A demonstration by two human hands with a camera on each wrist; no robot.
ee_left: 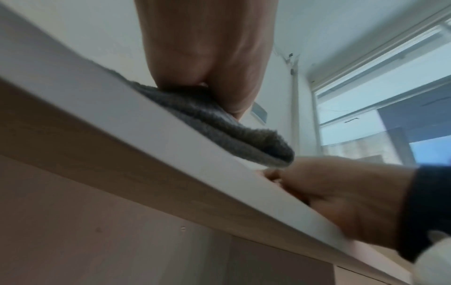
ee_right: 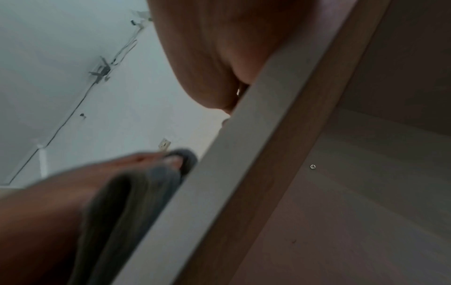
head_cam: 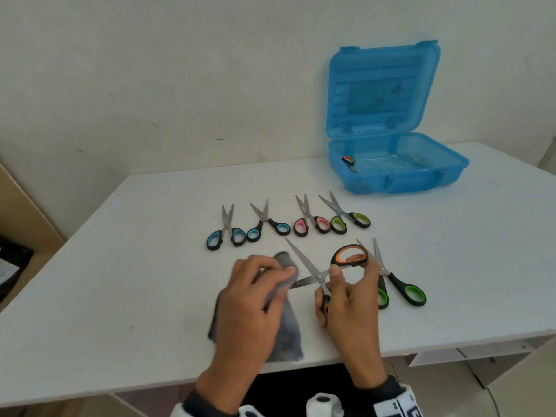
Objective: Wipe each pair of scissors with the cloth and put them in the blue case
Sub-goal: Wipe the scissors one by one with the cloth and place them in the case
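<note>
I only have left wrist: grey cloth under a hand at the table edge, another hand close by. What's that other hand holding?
Observer: The right hand grips the orange-handled scissors by the handles, with the blades spread open.
Operator: Is the cloth on a blade?
Observer: Yes. The left hand pinches the cloth around the lower blade.
Operator: Anything in the case?
Observer: The blue case stands open, and the orange handle of a stored pair shows inside.
</note>
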